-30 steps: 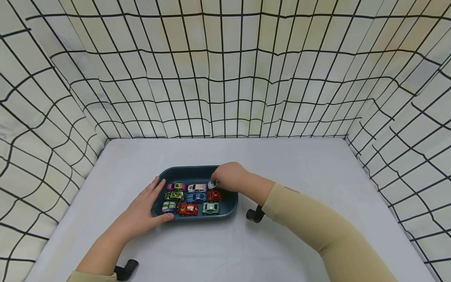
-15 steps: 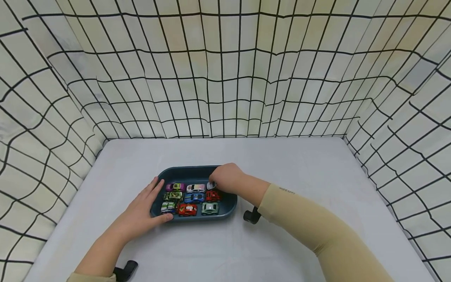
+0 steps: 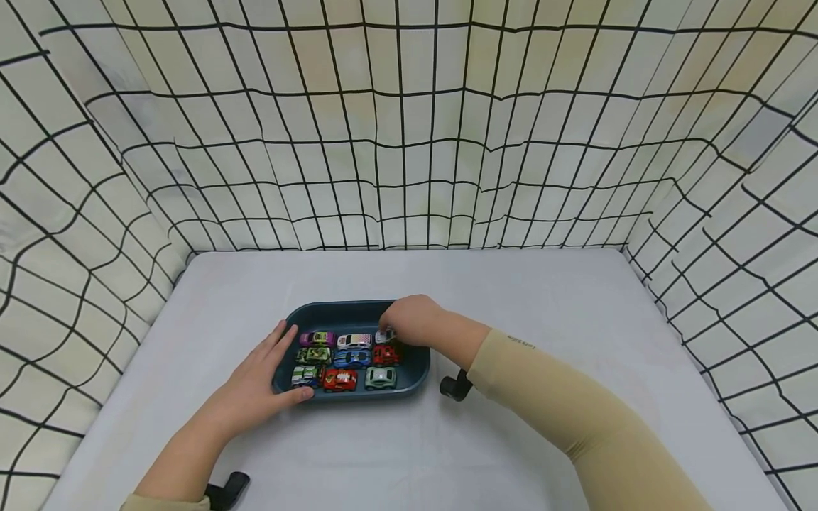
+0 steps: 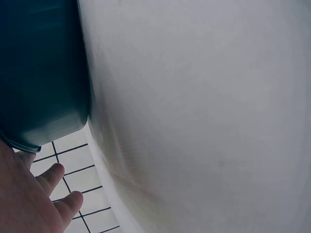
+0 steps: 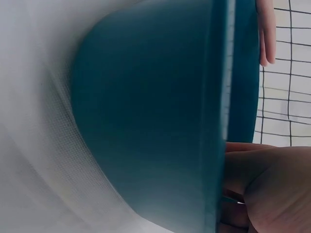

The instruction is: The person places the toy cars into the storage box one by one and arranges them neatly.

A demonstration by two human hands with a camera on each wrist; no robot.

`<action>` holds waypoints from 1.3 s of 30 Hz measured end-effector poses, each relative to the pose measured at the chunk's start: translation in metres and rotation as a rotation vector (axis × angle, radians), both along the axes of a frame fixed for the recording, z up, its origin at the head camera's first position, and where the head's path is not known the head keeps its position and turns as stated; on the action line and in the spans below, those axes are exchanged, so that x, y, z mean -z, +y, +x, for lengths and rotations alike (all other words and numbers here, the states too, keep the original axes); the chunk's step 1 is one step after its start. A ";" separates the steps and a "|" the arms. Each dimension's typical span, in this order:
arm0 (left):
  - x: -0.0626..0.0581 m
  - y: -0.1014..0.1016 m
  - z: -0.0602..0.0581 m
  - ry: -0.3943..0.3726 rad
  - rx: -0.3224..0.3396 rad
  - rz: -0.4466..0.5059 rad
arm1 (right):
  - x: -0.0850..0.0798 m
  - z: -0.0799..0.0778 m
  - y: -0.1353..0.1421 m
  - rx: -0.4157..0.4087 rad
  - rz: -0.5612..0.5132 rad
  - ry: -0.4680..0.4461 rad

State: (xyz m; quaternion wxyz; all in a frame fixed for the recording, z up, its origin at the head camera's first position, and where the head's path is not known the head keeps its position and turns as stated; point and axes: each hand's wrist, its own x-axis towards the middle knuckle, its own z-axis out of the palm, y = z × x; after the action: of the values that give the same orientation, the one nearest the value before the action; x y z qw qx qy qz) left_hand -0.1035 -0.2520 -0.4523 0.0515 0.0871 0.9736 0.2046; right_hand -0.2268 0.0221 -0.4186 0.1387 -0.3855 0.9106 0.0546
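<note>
A dark teal tray (image 3: 358, 397) holds several small toy cars in rows. My left hand (image 3: 258, 376) rests at its left end, fingers spread and straight, thumb over the front rim. In the left wrist view, fingertips (image 4: 70, 201) of that hand extend past the rim. My right hand (image 3: 415, 321) reaches over the right end and pinches a small white toy car (image 3: 385, 336), mostly covered by the fingers. Near it are a white car with a pink pattern (image 3: 354, 341) and a red car (image 3: 386, 355). The right wrist view hides its fingertips behind the tray wall (image 5: 150, 107).
Also in the tray are a purple car (image 3: 317, 338), a camouflage car (image 3: 314, 355), a blue car (image 3: 352, 358), a red car with yellow marks (image 3: 340, 380) and a pale green car (image 3: 380, 377). White cloth covers the table (image 3: 511, 284); black netting (image 3: 434, 142) stands around it.
Both hands stay almost in place. The right fingers shift very slightly at the white toy car, and the head view has moved a little.
</note>
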 end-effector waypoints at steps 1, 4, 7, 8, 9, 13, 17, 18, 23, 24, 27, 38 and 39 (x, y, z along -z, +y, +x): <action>0.000 0.000 0.000 -0.002 -0.002 0.001 | -0.001 0.000 0.000 0.003 -0.003 -0.005; 0.000 0.001 0.000 -0.005 -0.003 0.003 | -0.002 -0.002 0.001 0.007 -0.012 -0.022; -0.001 0.000 0.000 -0.007 -0.003 0.005 | -0.003 -0.003 0.002 0.013 -0.026 -0.041; -0.001 0.000 0.000 -0.007 -0.002 0.005 | -0.004 -0.003 0.002 0.013 -0.029 -0.046; -0.001 0.000 0.000 -0.007 -0.001 0.005 | -0.004 -0.004 0.003 0.012 -0.032 -0.051; -0.001 0.000 0.000 -0.006 0.000 0.006 | -0.005 -0.004 0.004 0.003 -0.047 -0.060; -0.001 0.000 0.000 -0.005 0.000 0.007 | -0.006 -0.004 0.005 -0.009 -0.061 -0.070; -0.001 0.000 0.000 -0.004 0.000 0.007 | -0.007 -0.004 0.005 -0.012 -0.065 -0.071; -0.001 0.000 0.000 -0.001 0.001 0.011 | -0.008 -0.004 0.008 -0.043 -0.081 -0.087; -0.001 0.000 0.000 -0.001 0.001 0.012 | -0.008 -0.004 0.008 -0.052 -0.086 -0.096; -0.001 0.000 0.000 -0.003 -0.003 0.010 | -0.008 -0.003 0.009 -0.085 -0.112 -0.144; -0.002 0.001 0.000 -0.011 -0.010 0.007 | -0.005 0.009 0.008 -0.225 -0.145 -0.381; -0.002 0.001 0.000 -0.011 -0.008 0.006 | -0.004 0.010 0.007 -0.227 -0.141 -0.387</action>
State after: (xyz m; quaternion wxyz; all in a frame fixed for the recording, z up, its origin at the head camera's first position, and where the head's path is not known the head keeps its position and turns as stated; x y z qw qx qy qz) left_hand -0.1036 -0.2510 -0.4508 0.0559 0.0823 0.9730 0.2082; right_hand -0.2169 0.0294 -0.4142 0.2764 -0.4973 0.8195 -0.0690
